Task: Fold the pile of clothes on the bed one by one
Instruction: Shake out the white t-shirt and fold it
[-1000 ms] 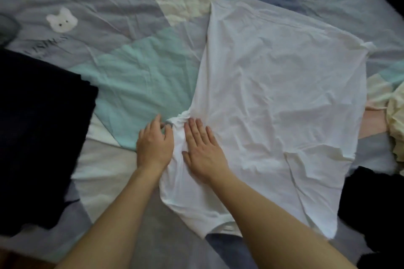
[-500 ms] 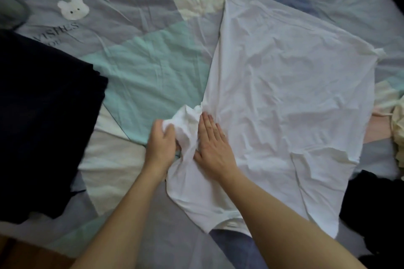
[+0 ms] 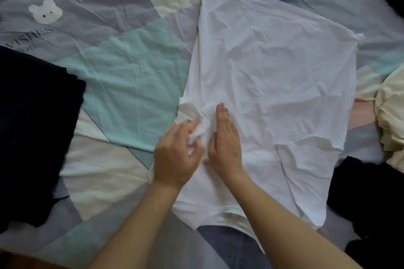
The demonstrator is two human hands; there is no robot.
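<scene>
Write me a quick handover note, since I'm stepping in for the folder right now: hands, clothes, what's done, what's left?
Left hand: grips the bunched left sleeve of the white T-shirt.
Right hand: flat, fingers straight, pressing the shirt beside that sleeve.
White T-shirt: spread on the bed, collar nearest you, right sleeve lying loose.
Dark garment lies at left; whether it is folded I cannot tell. A cream garment and a black one wait at right.
Done: shirt laid out. Left: fold in both sleeves, fold the body, then the others.
</scene>
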